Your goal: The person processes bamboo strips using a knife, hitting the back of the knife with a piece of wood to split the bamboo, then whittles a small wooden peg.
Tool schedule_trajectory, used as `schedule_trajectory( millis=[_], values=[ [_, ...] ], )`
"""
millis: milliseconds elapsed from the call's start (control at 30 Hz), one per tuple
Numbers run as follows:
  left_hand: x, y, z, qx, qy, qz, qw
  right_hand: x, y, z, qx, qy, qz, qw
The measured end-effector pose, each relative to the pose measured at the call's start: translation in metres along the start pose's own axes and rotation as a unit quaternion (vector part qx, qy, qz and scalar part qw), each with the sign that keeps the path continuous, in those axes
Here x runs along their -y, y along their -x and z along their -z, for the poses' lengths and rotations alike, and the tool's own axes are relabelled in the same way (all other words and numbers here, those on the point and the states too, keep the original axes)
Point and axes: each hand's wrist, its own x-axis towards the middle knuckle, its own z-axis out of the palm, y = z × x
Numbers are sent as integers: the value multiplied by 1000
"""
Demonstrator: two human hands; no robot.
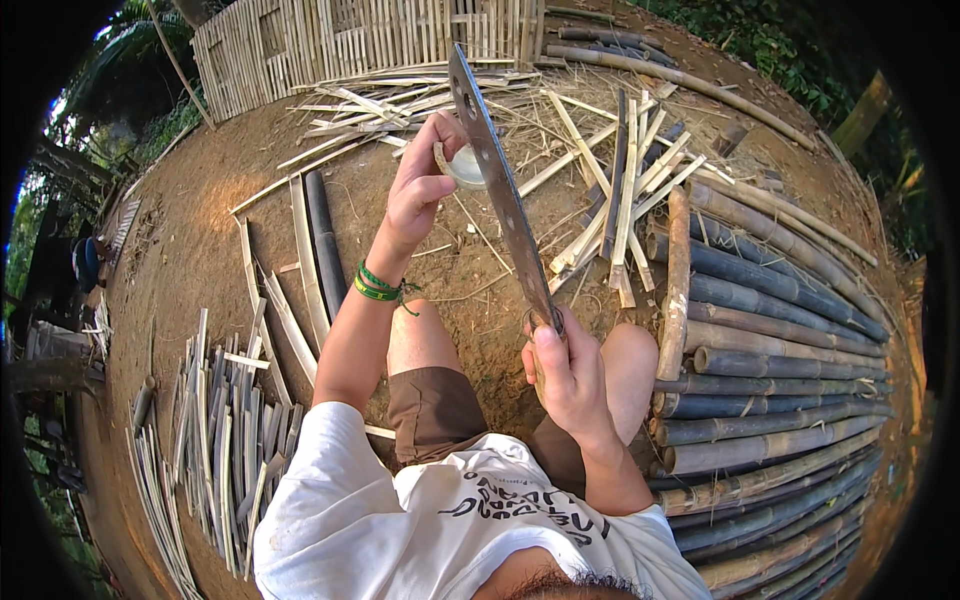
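My right hand (568, 375) is closed round the handle of a machete (503, 190). Its long, dark, worn blade has several holes and points away from me, tilted up and to the left. Farther out, my left hand (418, 192) grips a short bamboo piece (464, 172), pale and curved inside, between thumb and fingers. The blade passes just right of this piece and partly covers it; whether they touch I cannot tell. A green band circles my left wrist.
Bamboo poles (780, 360) lie stacked at my right. Split strips (220, 440) are piled at the left, with more loose slats (630, 190) ahead on the dirt ground (200, 240). A slatted bamboo wall (300, 50) stands at the back. My knees flank the work.
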Motion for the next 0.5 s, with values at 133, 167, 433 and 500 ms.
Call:
schedule_trajectory(
  millis=[133, 167, 433, 500],
  values=[
    [3, -1, -4, -5, -5, 6, 1000, 5, 2, 2, -3, 5, -9, 1000],
    [4, -1, -3, -4, -5, 2, 1000, 6, 2, 2, -4, 11, -9, 1000],
    [6, 0, -7, 4, -15, 0, 1000, 9, 7, 4, 9, 12, -20, 1000],
    [9, 0, -8, 0, -4, -3, 1000, 8, 8, 4, 16, 14, -20, 1000]
  ],
)
